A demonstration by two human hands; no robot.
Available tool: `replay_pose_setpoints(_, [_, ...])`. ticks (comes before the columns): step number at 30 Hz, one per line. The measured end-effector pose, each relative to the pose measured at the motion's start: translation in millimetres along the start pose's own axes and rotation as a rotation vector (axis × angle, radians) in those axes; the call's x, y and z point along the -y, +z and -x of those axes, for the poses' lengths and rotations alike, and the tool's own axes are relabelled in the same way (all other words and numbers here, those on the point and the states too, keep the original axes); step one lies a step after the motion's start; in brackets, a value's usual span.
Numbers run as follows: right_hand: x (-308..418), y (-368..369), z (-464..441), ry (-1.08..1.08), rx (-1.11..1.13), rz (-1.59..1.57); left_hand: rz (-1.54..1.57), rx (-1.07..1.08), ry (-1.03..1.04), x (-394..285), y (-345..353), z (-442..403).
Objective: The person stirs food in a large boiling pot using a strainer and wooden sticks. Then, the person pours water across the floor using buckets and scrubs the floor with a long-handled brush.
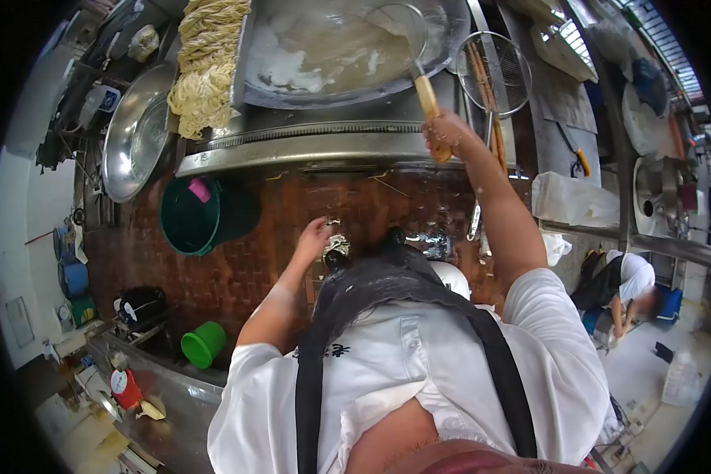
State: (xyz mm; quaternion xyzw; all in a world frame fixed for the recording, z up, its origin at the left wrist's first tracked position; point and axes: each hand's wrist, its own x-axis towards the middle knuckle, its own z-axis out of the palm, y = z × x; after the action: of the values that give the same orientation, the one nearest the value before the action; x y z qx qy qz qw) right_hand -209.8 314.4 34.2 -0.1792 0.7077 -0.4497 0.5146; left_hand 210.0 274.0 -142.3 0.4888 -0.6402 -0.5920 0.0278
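My right hand [449, 136] is wrapped round the wooden handle of a wire skimmer [426, 95]. The skimmer's round head dips into cloudy, foamy liquid in a large wok [324, 101]. My left hand [314, 239] hangs low in front of my apron, over the floor, fingers loosely apart with nothing visible in them. Pale noodles [205, 67] lie heaped in strands at the wok's left. To the right of the wok rests a round mesh strainer [513, 71], with long wooden sticks lying across it.
A metal basin [138, 130] leans at the left above a dark green bucket [183, 225]. Lower left stands a bright green bucket [204, 344]. The brick-coloured floor [245, 276] has wet patches. At the right, another person [632, 276] bends down near a side counter [671, 246].
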Motion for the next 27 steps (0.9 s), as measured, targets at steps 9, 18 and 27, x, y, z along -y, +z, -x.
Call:
replay_pose_setpoints(9, [14.4, 184.2, 6.2, 0.043, 0.305, -0.381, 0.214, -0.206, -0.298, 148.0, -124.4, 91.5])
replay_pose_setpoints(18, [21.1, 204.4, 12.8, 0.006, 0.428, -0.7, -0.01, -0.117, -0.191, 141.5, -163.1, 105.3])
replay_pose_setpoints(27, [98.5, 34.7, -71.6, -0.138, 0.108, -0.496, -0.022, -0.175, -0.263, 156.7, -188.3, 69.2])
